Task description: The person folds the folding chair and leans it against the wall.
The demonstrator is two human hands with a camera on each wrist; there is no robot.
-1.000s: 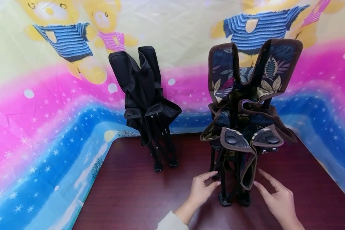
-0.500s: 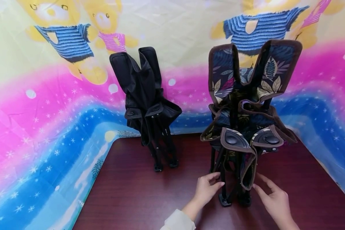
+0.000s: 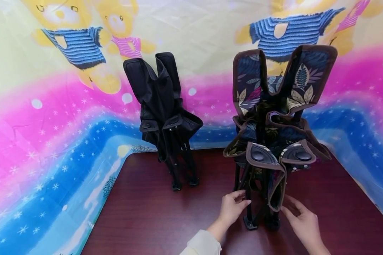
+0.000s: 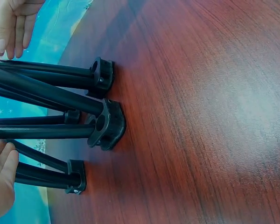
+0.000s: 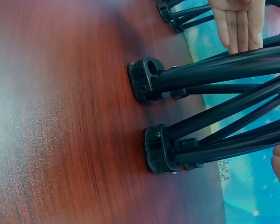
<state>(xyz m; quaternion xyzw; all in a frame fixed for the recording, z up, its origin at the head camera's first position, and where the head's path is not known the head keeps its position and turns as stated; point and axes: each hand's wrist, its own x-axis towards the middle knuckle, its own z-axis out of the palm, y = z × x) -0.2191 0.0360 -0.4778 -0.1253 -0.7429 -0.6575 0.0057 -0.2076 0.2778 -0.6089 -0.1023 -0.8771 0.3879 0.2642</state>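
A folded camping chair with dark leaf-print fabric [image 3: 309, 81] and brown trim stands upright on the table. Its black tube legs end in plastic feet [image 4: 113, 125] on the tabletop. My left hand [image 3: 228, 209] is low at the chair's left side, fingers and thumb reaching to a leg without curling round it. On the other side, my right hand [image 3: 304, 223] has its fingertips right by the hanging fabric. Straight fingers show on the right hand [image 4: 16, 28] in the left wrist view, and on the left hand [image 5: 240, 23] in the right wrist view.
A second folded chair, all black [image 3: 161, 94], stands at the back left of the dark red wooden table [image 3: 140, 212]. Behind the table hangs a colourful cloth [image 3: 204, 42] printed with bears, close to both chairs.
My left hand has moved right, up to the leg of the patterned chair. My right hand has come slightly left toward the fabric. Both chairs stay in place.
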